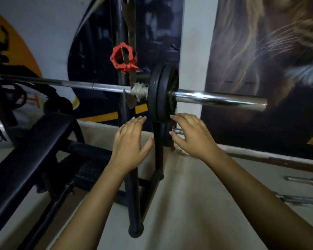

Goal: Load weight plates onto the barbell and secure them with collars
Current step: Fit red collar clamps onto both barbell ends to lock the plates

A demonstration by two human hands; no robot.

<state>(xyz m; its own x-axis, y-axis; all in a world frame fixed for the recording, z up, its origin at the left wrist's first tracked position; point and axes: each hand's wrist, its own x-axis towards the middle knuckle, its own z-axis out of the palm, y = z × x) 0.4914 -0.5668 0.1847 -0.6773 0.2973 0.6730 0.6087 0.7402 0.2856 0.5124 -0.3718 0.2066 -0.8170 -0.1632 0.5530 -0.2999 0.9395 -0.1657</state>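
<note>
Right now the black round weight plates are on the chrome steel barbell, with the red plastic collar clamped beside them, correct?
Not quite. The black weight plates are on the chrome barbell, but the head view shows the red plastic collar hanging on the rack upright above it.

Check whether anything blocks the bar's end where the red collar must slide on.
Nothing visible does. The bar is bare from its tip to the plates. The red collar hangs on the rack; the left hand and right hand hover below.
</note>
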